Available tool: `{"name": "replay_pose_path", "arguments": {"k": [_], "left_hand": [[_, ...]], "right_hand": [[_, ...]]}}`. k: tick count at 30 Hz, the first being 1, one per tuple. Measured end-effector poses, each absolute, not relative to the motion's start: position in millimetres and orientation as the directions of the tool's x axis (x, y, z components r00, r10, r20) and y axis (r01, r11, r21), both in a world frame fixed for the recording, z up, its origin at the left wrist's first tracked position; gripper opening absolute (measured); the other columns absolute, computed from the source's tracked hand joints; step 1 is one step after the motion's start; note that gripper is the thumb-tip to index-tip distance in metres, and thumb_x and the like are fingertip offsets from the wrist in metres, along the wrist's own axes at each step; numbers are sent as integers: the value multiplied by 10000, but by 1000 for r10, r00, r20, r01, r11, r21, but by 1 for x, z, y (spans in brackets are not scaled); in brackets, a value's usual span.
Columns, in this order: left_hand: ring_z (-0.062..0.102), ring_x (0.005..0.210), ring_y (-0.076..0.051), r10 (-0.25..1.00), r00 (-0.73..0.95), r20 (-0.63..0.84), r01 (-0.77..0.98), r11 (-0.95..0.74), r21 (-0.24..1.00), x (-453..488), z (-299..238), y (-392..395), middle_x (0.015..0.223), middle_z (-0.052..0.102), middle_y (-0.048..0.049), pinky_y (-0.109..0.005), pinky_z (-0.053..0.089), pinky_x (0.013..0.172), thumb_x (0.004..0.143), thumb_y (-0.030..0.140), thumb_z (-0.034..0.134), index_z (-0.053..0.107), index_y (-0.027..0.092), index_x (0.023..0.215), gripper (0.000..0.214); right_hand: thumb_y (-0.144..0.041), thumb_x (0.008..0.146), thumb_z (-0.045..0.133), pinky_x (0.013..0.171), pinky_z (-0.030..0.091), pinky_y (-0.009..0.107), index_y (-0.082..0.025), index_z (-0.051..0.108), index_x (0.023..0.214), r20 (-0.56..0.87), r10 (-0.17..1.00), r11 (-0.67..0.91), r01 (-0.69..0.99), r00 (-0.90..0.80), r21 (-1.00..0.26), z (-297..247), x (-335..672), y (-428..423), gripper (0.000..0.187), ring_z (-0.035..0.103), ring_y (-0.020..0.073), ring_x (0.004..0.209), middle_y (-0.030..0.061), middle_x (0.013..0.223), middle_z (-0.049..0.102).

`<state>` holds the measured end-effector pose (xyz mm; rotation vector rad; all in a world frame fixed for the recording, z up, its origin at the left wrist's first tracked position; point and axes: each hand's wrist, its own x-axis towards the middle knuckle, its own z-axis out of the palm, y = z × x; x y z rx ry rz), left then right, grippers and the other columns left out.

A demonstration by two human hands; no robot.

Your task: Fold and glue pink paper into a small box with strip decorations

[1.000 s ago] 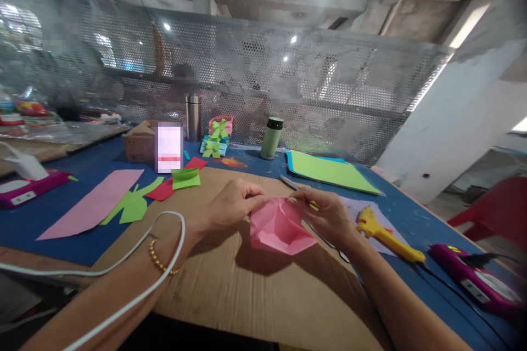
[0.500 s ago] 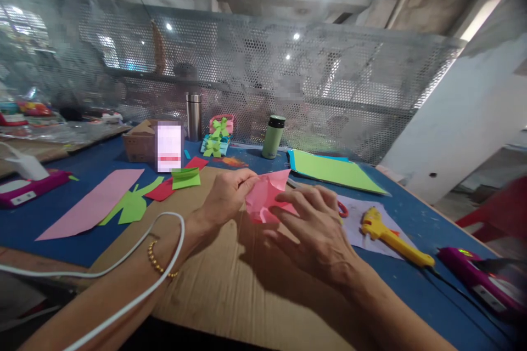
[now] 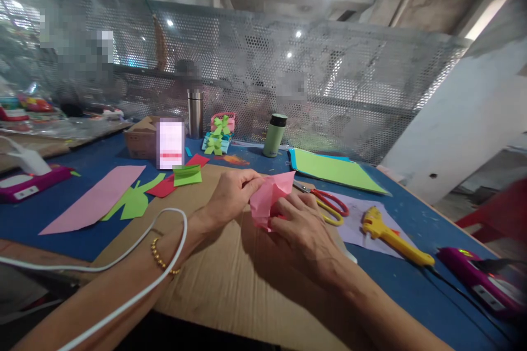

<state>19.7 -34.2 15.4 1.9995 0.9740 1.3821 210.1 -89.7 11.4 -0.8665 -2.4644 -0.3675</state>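
A creased piece of pink paper is held up over the brown cardboard. My left hand pinches its upper left edge between thumb and fingers. My right hand is closed on the paper's lower right side, fingers curled against a fold; its fingertips are partly hidden behind the paper. Just beyond my right hand lie scissors with red and yellow handles, resting partly on a pale lilac sheet.
A yellow glue gun lies on the right, its cable reaching a purple power strip. Green sheets, a green tumbler, a steel flask and a cardboard box stand farther back. A white cable crosses my left forearm.
My right hand's spread fingers have curled in onto the pink paper, and the hand has shifted left and down, uncovering the scissors. The left hand keeps its pinch.
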Motion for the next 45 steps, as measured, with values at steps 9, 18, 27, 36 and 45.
{"name": "replay_pose_path", "arguments": {"k": [9, 18, 27, 36, 45], "left_hand": [[599, 682, -123, 763, 230, 604, 330, -645, 689, 20, 14, -35, 797, 729, -22, -232, 423, 626, 936, 244, 534, 743, 149, 861, 241], [628, 740, -147, 774, 220, 593, 345, -631, 695, 18, 15, -33, 827, 746, -34, -252, 429, 660, 942, 280, 529, 759, 155, 897, 265], [585, 695, -139, 797, 308, 519, 290, -598, 747, 19, 18, -37, 779, 725, -41, -250, 415, 634, 924, 273, 534, 765, 146, 853, 273], [572, 700, -137, 819, 351, 454, 189, -537, 822, 18, 17, -38, 798, 710, -44, -242, 394, 589, 893, 294, 573, 763, 131, 860, 253], [587, 597, -104, 824, 512, 242, 59, -315, 947, 13, 24, -31, 730, 698, -26, -213, 439, 559, 758, 157, 629, 731, 111, 950, 223]], "right_hand": [[-178, 971, 545, 792, 264, 364, -202, 606, 808, 519, 511, 778, 625, -686, 60, 14, 210, -88, 175, 514, 179, 819, 8, 781, 629], [-225, 971, 542, 753, 313, 334, -184, 590, 789, 605, 525, 748, 664, -599, 8, 15, 208, -89, 193, 548, 178, 737, 21, 751, 651], [-72, 877, 568, 847, 337, 355, -228, 607, 1152, 563, 487, 813, 582, -667, -14, 14, 210, -84, 319, 640, 178, 808, 19, 920, 733], [-58, 851, 583, 839, 346, 336, -222, 678, 941, 612, 472, 842, 531, -634, -99, 13, 210, -83, 210, 661, 134, 714, -11, 858, 765], [-90, 895, 570, 821, 372, 335, -219, 687, 890, 647, 472, 820, 567, -598, -73, 13, 215, -79, 174, 658, 130, 659, -11, 789, 758]]}}
